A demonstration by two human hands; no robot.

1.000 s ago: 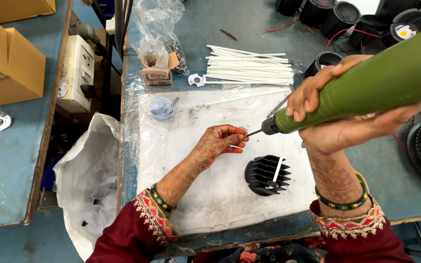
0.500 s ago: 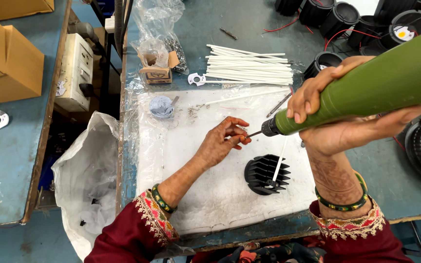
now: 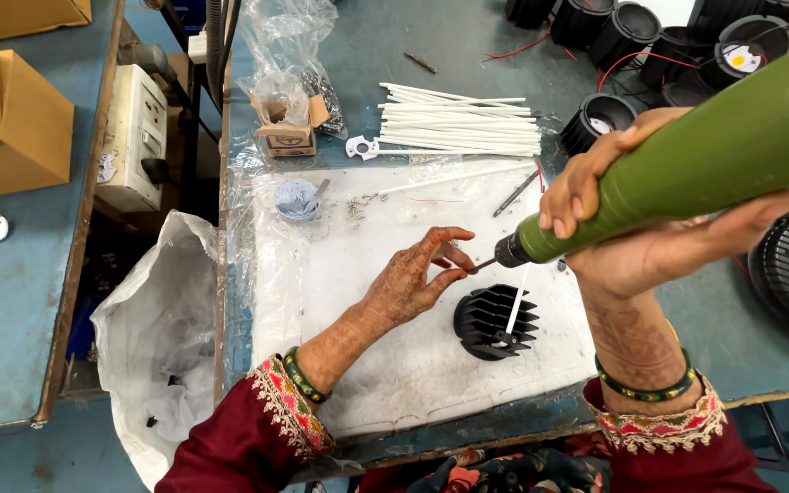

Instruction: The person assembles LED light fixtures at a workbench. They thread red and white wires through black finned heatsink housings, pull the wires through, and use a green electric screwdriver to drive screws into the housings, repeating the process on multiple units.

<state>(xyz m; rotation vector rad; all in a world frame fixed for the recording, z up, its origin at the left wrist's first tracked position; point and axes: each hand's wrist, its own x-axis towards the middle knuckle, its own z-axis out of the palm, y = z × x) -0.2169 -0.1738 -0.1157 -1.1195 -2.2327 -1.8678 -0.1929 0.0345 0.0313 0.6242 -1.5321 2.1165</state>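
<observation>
The right hand (image 3: 659,242) grips a green screwdriver (image 3: 687,169), tip pointing lower-left; left hand (image 3: 413,283) fingertips pinch its bit; white mat (image 3: 367,365) lies open around the heatsink (image 3: 495,321).

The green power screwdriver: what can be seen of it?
The green power screwdriver is a thick, matte olive cylinder, seemingly plastic, tapering to a black chuck with a thin metal bit. It slants down-left above the white mat. The right hand grips it; the left hand pinches at the bit's tip.
</observation>
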